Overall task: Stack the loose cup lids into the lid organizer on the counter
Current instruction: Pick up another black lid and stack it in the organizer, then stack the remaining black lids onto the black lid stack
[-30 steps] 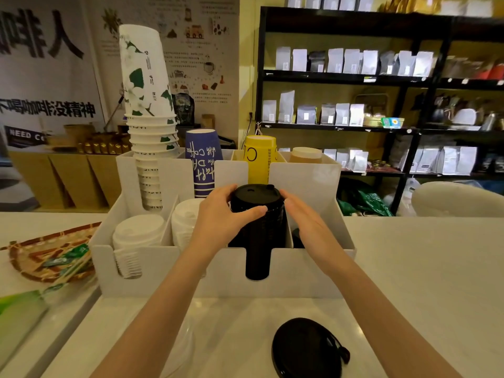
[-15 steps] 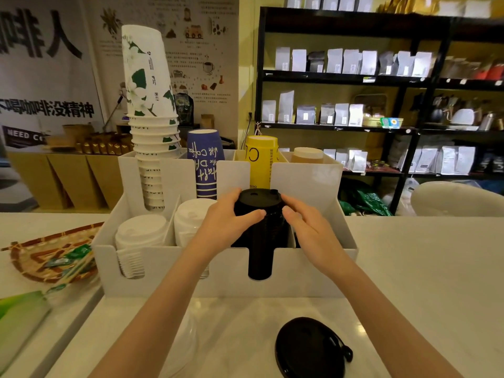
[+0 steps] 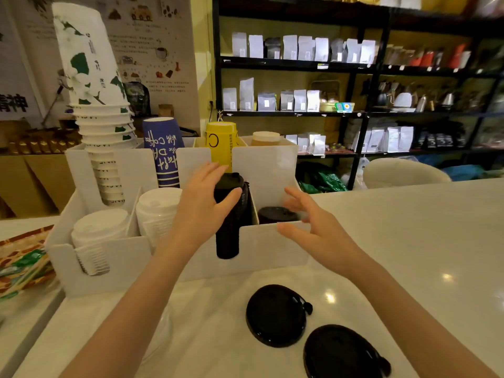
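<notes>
Lid stack [image 3: 229, 214] in organizer [image 3: 272, 246] gripped by L hand [image 3: 201, 211], base hidden; R hand [image 3: 313, 227] open, blurred.

A: Organizer contents, front row?

B: White lid organizer [image 3: 261, 249] on the pale counter [image 3: 409, 241]. 2 stacks of white lids [image 3: 101, 227] in the left compartments, a tall stack of black lids [image 3: 229, 230] in the slotted middle one, a short black stack [image 3: 275, 214] to its right.

A: Hands?

B: Left hand [image 3: 201, 205] curled around the top of the tall black stack, thumb across its front. Right hand [image 3: 313, 227] spread, fingers apart, over the front wall by the short stack (contact unclear).

A: Loose items?

B: 2 black lids [image 3: 275, 315] flat on the counter, just beside each other, near the front edge. Paper cups [image 3: 92, 85] stand stacked in the back row.
</notes>
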Tool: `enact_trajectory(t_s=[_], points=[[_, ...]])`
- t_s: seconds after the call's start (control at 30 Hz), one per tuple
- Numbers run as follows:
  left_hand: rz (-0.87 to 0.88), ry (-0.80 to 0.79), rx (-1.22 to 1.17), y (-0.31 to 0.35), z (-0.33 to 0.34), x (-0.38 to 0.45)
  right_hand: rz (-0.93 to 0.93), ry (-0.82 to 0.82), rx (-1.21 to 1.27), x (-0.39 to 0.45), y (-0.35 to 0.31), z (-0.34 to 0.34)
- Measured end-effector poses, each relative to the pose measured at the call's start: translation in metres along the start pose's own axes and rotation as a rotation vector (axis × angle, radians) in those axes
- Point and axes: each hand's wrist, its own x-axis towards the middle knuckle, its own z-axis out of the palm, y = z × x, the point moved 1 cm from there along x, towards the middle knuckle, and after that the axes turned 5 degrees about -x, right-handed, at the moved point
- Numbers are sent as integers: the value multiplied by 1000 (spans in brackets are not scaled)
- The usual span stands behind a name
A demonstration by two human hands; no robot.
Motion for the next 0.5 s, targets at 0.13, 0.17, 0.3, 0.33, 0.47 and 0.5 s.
enact_trajectory(t_s=[0.13, 0.17, 0.3, 0.33, 0.47, 0.5], points=[[169, 28, -73, 26, 9, -11, 43, 45, -86, -38, 8, -13], [198, 1, -95, 32, 13, -15, 60, 53, -100, -48, 10, -15], [237, -246, -207, 46, 36, -34, 134, 84, -139, -88, 19, -23], [239, -335, -234, 47, 42, -40, 154, 87, -145, -98, 21, -24], [197, -670, -249, 46, 63, -67, 245, 74, -152, -137, 30, -24], [166, -735, -251, 45, 68, -72, 270, 66, -150, -146, 31, -23]])
